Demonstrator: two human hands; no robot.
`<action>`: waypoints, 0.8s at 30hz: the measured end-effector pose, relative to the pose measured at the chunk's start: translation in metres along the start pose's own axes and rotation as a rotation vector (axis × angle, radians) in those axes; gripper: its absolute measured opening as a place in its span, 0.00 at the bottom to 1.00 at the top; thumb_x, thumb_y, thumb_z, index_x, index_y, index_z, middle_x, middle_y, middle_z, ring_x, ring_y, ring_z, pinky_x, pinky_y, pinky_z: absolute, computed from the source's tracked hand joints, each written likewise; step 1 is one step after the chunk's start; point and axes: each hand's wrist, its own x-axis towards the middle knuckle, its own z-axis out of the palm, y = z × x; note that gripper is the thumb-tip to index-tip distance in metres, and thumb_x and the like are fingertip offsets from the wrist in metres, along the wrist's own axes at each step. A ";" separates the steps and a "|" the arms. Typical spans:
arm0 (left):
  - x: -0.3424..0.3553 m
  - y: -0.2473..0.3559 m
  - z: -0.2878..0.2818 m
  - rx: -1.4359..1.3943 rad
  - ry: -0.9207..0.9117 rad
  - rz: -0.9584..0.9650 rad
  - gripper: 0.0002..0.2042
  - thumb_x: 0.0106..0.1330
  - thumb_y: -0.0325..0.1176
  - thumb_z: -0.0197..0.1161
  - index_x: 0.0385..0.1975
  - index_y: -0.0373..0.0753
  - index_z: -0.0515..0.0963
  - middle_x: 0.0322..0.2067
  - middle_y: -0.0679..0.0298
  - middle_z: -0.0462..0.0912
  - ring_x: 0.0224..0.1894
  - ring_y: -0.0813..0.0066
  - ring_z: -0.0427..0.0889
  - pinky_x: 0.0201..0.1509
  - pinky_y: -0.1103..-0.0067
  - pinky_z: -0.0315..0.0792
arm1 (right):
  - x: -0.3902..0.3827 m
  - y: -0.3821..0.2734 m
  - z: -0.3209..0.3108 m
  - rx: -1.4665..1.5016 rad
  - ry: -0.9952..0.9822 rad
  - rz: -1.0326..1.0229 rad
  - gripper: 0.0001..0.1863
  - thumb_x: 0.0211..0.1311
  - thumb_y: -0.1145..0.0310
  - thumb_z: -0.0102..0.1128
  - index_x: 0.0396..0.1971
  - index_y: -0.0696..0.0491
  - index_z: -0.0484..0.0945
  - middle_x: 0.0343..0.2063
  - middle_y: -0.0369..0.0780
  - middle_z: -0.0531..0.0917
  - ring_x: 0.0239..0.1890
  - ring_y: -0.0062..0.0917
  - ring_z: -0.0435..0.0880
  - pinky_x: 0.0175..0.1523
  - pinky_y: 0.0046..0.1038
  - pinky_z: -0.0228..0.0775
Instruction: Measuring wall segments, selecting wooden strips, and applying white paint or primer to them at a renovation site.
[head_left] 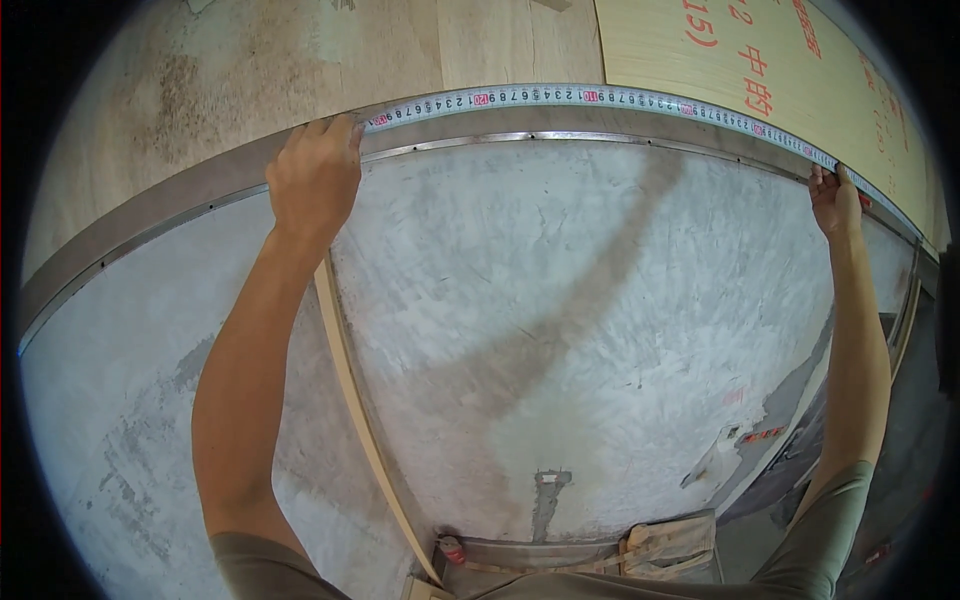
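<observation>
A white tape measure blade (540, 96) runs along a grey metal track (240, 190) where the wall meets the board overhead. Raised at the left, my left hand (315, 175) has its fingers curled at one visible end of the blade, pressing it to the track. Farther right, my right hand (836, 198) grips the blade's lower edge between thumb and fingers. Beyond that hand the blade carries on toward the right rim. A small red thing shows beside the right hand, too little of it to name.
Bare plywood (270, 90) and a yellow printed board (690, 50) lie above the track. Below is a patchy grey plastered wall (520, 260). A wooden batten (365, 420) slants down between my arms. A tan bag-like thing (668, 545) sits at the bottom.
</observation>
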 end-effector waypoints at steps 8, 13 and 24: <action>0.002 0.002 -0.005 0.041 -0.017 -0.004 0.07 0.61 0.36 0.65 0.28 0.41 0.79 0.26 0.60 0.81 0.31 0.60 0.82 0.32 0.65 0.76 | 0.002 -0.001 -0.003 -0.028 -0.002 -0.012 0.14 0.76 0.65 0.39 0.43 0.56 0.74 0.32 0.42 0.84 0.33 0.28 0.83 0.38 0.27 0.73; -0.001 -0.001 -0.006 0.027 -0.009 -0.008 0.06 0.61 0.36 0.64 0.29 0.42 0.79 0.26 0.60 0.81 0.31 0.60 0.82 0.32 0.64 0.76 | 0.007 -0.002 -0.006 -0.021 0.058 0.000 0.14 0.76 0.66 0.39 0.44 0.57 0.73 0.33 0.43 0.84 0.34 0.30 0.83 0.39 0.28 0.76; -0.198 0.019 -0.010 -0.753 -1.448 -0.299 0.24 0.63 0.51 0.64 0.55 0.47 0.75 0.31 0.54 0.83 0.38 0.56 0.82 0.45 0.66 0.74 | -0.103 0.078 -0.149 0.093 0.444 0.042 0.10 0.74 0.70 0.40 0.41 0.61 0.69 0.38 0.47 0.81 0.35 0.34 0.81 0.46 0.32 0.79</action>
